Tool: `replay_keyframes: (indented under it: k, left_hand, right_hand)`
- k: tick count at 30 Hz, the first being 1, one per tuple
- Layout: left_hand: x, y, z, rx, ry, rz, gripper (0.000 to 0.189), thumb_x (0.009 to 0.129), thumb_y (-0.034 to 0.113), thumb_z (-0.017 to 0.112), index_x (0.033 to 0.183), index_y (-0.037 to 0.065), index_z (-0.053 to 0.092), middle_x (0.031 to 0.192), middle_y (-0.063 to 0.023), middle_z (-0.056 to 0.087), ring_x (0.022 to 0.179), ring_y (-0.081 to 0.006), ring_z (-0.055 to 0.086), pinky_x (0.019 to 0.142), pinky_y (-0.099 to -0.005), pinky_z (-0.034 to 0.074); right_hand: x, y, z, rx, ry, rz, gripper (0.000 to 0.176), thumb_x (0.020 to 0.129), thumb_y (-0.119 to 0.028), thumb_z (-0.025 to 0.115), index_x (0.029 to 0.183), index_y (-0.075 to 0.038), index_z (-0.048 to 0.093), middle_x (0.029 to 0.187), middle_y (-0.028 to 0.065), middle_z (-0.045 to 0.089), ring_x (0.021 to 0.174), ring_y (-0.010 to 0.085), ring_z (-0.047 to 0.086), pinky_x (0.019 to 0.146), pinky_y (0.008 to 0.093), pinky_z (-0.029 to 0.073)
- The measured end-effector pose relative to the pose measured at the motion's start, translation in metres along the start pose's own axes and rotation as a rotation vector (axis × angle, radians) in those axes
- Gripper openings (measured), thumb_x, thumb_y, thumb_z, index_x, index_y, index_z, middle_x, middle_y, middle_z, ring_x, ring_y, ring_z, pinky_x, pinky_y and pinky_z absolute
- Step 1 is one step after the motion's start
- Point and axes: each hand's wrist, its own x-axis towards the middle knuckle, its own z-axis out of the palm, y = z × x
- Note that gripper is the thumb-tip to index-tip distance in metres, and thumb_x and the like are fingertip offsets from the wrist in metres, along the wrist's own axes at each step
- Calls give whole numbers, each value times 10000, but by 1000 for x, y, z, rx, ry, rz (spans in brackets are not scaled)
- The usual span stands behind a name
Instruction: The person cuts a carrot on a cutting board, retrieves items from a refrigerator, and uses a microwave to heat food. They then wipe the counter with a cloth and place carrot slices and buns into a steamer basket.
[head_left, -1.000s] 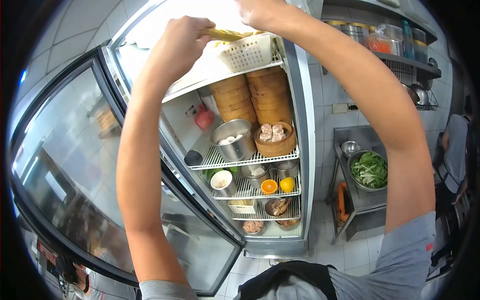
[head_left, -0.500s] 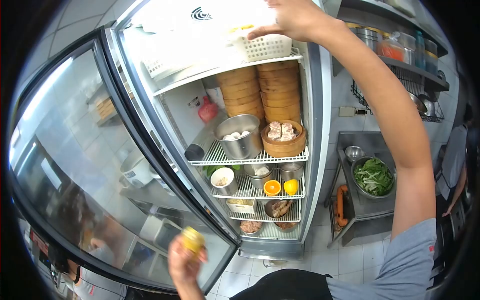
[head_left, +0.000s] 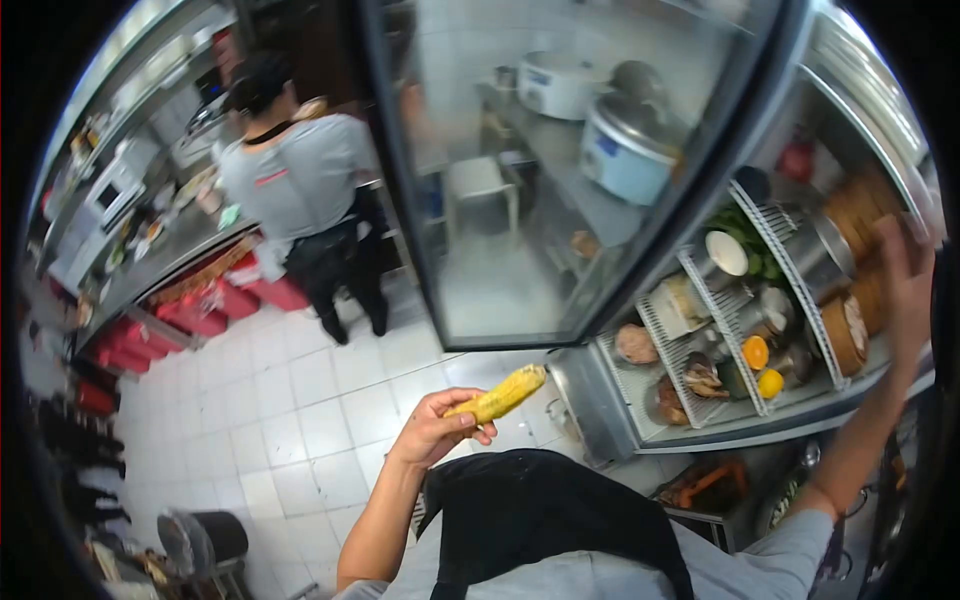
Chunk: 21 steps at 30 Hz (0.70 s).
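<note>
My left hand [head_left: 440, 428] is closed around one end of a long yellow piece of food [head_left: 503, 394], shaped like a banana with a pale, rough tip. It is held out in front of my black apron, over the tiled floor. At the far right, my right hand [head_left: 903, 270] is raised beside the bamboo steamers [head_left: 865, 220] in the fridge, blurred by motion. Its fingers look stretched apart, with nothing visible in them. Below it on the fridge shelves are a bamboo steamer with dumplings [head_left: 845, 335], a steel pot [head_left: 825, 258], a halved orange [head_left: 756, 352] and a lemon [head_left: 770, 383].
The fridge's glass door [head_left: 560, 200] stands wide open, splitting the view. Beyond it, to the left, a person [head_left: 295, 185] in a grey shirt works at a counter [head_left: 190, 240] with their back to me. A lidded black bin [head_left: 215, 540] stands at lower left.
My view has swung left and down, so the fridge now sits at the right. My right hand has left the white basket on the top shelf. The yellow piece stays in my left hand.
</note>
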Motion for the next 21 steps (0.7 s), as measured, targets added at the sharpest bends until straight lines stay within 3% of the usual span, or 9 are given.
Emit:
replay_keyframes:
  k: [2, 5, 8, 11, 13, 14, 18, 19, 21]
  left_hand:
    - [-34, 23, -21, 21, 49, 64, 366, 914, 67, 691, 1262, -15, 612, 1067, -211, 691, 913, -321, 714, 760, -422, 610]
    - [-90, 55, -59, 36, 95, 159, 377, 903, 73, 698, 1259, -10, 604, 1077, -218, 686, 931, -325, 706, 775, -446, 598]
    - [-144, 82, -90, 47, 106, 231, 389, 925, 62, 685, 1291, -33, 592, 1111, -217, 682, 953, -308, 709, 817, -429, 606]
    - [-202, 99, -125, 46, 105, 287, 377, 942, 50, 662, 1299, -46, 589, 1115, -209, 682, 967, -294, 705, 829, -418, 606]
    - [-242, 107, -142, 57, 201, 328, 383, 937, 65, 673, 1297, -36, 591, 1106, -211, 686, 962, -299, 704, 831, -422, 597]
    - [-261, 108, -146, 72, 262, 317, 390, 931, 79, 684, 1296, -27, 594, 1096, -213, 691, 958, -304, 703, 833, -425, 589]
    - [-334, 109, -174, -20, 385, 463, 399, 933, 81, 685, 1301, -35, 587, 1102, -222, 686, 960, -303, 701, 831, -432, 587]
    - [-350, 110, -183, -33, 411, 478, 393, 929, 70, 680, 1297, -32, 591, 1100, -223, 685, 957, -314, 700, 824, -431, 587]
    - [-379, 110, -197, -46, 465, 562, 389, 925, 64, 675, 1295, -26, 595, 1101, -227, 685, 954, -321, 700, 815, -430, 589]
  right_hand:
    - [-39, -114, 62, 486, -407, 0, 418, 758, -61, 797, 1157, -27, 679, 1076, 99, 676, 894, 178, 638, 839, 304, 512]
    - [-101, -217, 193, 816, -697, -229, 351, 806, -177, 809, 1095, -30, 675, 1128, 160, 678, 1069, 354, 641, 917, 413, 522]
    - [-127, -341, 291, 778, -668, -434, 359, 866, -230, 748, 1133, -15, 642, 1193, 139, 634, 1158, 324, 592, 984, 417, 491]
    - [-131, -424, 389, 334, -592, -712, 391, 807, -289, 763, 1104, -47, 680, 1193, 173, 639, 1188, 367, 566, 1053, 473, 419]
    - [-147, -449, 446, -324, -891, -729, 352, 895, -325, 596, 1131, -103, 733, 1225, 144, 672, 1228, 346, 565, 1038, 568, 359]
    - [-157, -438, 486, -487, -979, -913, 354, 916, -319, 576, 1168, -137, 745, 1281, 127, 675, 1240, 319, 577, 1012, 539, 361]
    - [-159, -445, 520, -754, -1209, -867, 415, 928, -397, 583, 1271, -204, 717, 1342, 12, 668, 1257, 265, 603, 1001, 522, 382]
    - [-202, -410, 605, -815, -1122, -756, 552, 856, -510, 667, 1308, -195, 692, 1360, 17, 657, 1283, 260, 589, 998, 510, 405]
    - [-195, -426, 571, -985, -1276, -868, 887, 582, -731, 833, 1307, -241, 688, 1314, -7, 666, 1222, 219, 608, 872, 458, 484]
